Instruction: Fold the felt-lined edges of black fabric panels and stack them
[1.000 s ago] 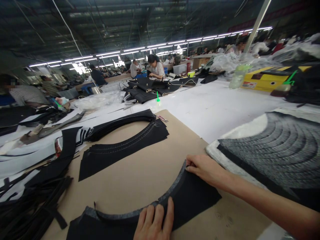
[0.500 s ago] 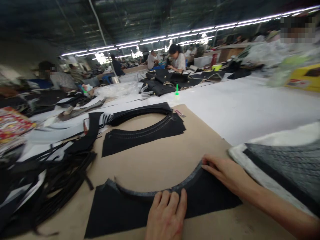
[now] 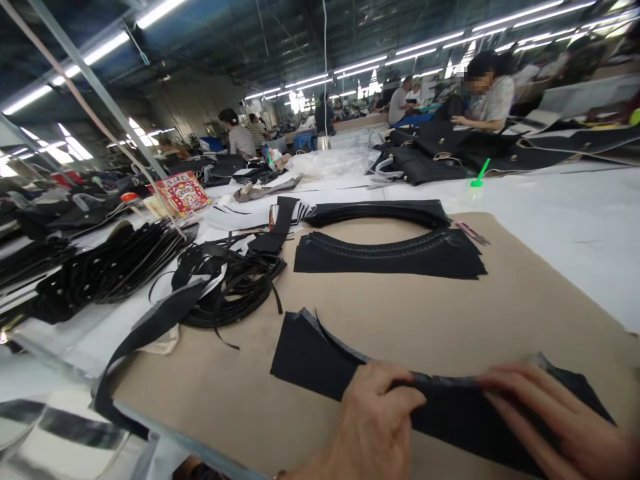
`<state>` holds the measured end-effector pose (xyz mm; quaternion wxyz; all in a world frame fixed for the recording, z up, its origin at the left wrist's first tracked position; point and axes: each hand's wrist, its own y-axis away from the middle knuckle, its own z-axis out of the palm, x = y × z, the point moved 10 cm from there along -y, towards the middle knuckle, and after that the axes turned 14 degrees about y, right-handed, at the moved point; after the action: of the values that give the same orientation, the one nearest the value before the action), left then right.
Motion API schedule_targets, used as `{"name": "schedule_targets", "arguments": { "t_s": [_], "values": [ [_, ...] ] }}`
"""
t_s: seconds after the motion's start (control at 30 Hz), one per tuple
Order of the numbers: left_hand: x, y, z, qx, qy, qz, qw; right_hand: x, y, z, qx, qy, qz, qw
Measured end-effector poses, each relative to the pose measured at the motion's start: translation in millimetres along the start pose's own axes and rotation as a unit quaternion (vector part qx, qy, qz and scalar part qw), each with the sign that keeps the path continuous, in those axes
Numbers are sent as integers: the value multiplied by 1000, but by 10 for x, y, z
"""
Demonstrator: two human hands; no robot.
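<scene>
A black piece of fabric or leather-like sheet (image 3: 310, 360) with a concave curved edge lies on the tan board. Along that edge runs a narrow grey-black strip (image 3: 345, 350), whose left end sticks up free. My left hand (image 3: 375, 413) has its fingers bent and closed on the curved edge near the middle. Farther right, my right hand (image 3: 555, 413) pinches the same edge between thumb and fingers, slightly blurred. Beyond the piece lie stacked black curved pieces (image 3: 390, 257), the front ones with stitch-like marks along their curve, and more pieces (image 3: 375, 212) behind.
Small pink-handled snips (image 3: 473, 233) rest right of the stacks. A bottle with a green nozzle (image 3: 477, 179) stands on the white table. Coiled black strips (image 3: 230, 287) occupy the left, by the table edge. Several people work farther back, one person (image 3: 493, 93) at the back right.
The view has swung left. My left hand has gone from lying on the piece to gripping its edge. My right hand has moved inward along the curve, away from the right tip.
</scene>
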<state>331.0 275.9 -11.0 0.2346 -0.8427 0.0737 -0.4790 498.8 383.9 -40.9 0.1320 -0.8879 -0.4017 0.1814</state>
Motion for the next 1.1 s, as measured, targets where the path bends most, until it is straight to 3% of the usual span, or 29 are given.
{"name": "schedule_targets", "arguments": {
  "t_s": [0.13,0.27,0.4,0.73,0.8,0.9,0.97,1.1],
  "values": [
    [-258,-108,-523,0,-90,-105,990,-964,-134,68,-9,-41,-130,991],
    [-526,-181,-687,-98,-196,-117,969,-1326,-246,270,-25,4,-169,985],
    [-633,-210,-647,-151,-212,-113,959,-1358,-242,431,-20,35,-171,984],
    [-567,-345,-608,-163,-225,-121,953,-1342,-234,488,-13,49,-153,987],
    [-564,-358,-721,-128,-226,-128,957,-1335,-235,505,-12,59,-151,987],
    [-573,-356,-1045,-25,-251,-150,956,-1327,-221,525,-13,73,-156,985],
    [-607,-317,-1174,1,-266,-165,950,-1322,-209,535,-17,79,-159,984],
    [-659,-237,-1035,-81,-277,-133,948,-1326,-212,511,-10,84,-157,984]
  ]
}}
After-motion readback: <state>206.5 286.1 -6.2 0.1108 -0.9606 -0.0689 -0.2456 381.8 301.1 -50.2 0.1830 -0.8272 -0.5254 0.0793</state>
